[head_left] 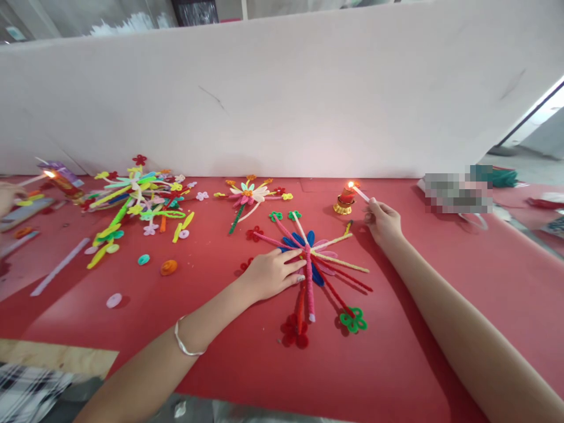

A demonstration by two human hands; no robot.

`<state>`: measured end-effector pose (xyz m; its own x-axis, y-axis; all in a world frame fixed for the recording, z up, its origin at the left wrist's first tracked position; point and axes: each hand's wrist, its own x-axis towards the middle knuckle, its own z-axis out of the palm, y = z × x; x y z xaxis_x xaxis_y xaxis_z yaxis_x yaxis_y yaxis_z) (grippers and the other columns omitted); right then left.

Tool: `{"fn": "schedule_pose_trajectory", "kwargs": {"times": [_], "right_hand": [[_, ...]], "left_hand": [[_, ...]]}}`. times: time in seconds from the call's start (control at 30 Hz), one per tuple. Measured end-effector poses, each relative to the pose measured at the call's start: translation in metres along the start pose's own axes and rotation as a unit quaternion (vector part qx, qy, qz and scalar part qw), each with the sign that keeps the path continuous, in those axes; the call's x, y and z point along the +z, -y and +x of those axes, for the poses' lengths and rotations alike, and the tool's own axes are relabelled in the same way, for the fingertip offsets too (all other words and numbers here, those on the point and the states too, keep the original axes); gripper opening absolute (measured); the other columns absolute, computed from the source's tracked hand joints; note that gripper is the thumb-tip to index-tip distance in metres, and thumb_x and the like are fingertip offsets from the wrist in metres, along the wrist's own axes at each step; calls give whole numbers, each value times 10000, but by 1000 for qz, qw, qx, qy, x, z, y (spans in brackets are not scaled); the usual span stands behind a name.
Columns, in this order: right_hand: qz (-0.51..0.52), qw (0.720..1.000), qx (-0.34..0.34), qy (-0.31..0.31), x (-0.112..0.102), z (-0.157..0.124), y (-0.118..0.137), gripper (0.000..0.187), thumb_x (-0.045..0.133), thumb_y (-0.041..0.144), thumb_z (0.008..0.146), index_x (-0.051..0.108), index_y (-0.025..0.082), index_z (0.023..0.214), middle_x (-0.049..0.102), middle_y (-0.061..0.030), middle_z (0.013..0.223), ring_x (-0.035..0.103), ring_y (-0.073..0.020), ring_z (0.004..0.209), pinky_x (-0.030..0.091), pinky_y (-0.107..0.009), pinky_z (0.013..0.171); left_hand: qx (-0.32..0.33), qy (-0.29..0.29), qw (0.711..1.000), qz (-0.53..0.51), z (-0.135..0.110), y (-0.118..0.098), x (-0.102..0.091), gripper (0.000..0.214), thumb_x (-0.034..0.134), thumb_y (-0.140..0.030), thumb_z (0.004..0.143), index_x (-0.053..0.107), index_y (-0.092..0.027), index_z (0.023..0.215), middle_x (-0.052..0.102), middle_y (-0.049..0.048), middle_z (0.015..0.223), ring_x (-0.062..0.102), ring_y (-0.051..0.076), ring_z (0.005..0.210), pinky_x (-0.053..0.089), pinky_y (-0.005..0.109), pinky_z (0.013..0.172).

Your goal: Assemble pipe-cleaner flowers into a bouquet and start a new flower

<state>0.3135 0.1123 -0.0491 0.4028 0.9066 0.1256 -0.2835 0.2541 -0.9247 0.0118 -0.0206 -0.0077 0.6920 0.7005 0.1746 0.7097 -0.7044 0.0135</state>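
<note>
My left hand (275, 272) lies with fingers spread across a pipe-cleaner flower (309, 276), touching its pink wrapped stem; its thumb is not clearly visible. Blue and pink petals sit at the flower's middle, and pink, cream and red stalks fan outward. Small flowers tip some stalks, among them a green one (353, 321) and a dark red one (295, 331). Pinched in my right hand (383, 221) is a thin white glue stick (361, 193). Its far end meets the flame of a lit red candle (347, 195) on a gold base (343, 207).
A pipe-cleaner bouquet (136, 194) and a smaller flower spray (248, 195) lie along the white board (282, 100). Loose coils, including an orange one (168, 268), and a pale lilac stick (59, 267) are at left. Another person's hand (9, 197) is near a second lit candle (66, 187).
</note>
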Motion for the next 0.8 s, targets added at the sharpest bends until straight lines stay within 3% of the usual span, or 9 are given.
{"fn": "schedule_pose_trajectory", "kwargs": {"times": [0.8], "right_hand": [[-17,1000,-14,10,-2,0,-2,330,756,459,597,618,166,656,550,23,556,404,-42,412,336,-195,376]], "left_hand": [[6,-9,1000,13,-1,0,1,396,347,-439,926,580,-278,1203,512,-15,1337,562,202,1024,507,309,783]]}}
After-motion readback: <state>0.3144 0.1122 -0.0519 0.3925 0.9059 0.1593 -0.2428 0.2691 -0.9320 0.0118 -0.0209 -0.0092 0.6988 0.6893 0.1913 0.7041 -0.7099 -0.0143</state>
